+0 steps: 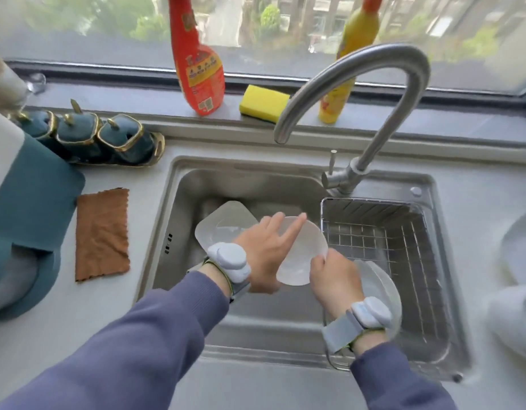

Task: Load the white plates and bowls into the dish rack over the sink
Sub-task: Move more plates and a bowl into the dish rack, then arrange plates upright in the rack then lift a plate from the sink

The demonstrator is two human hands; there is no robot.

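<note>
- White round bowl (303, 253) up over the steel sink (196, 187), both hands on it.
- Left hand (263, 247) spread wide, fingers flat across the bowl's face, thumb tucked under its near edge.
- Right hand (334, 278) curled tight on the bowl's right rim.
- Squarish white plate (220, 223) lies in the basin behind the left wrist.
- Wire dish rack (383, 232) sits just right; one white plate (383, 288) leans inside, partly hidden by the right wrist.
- Curved faucet (374, 99) arches overhead; yellow sponge (264, 103) on the sill, brown cloth (102, 232) left.
</note>
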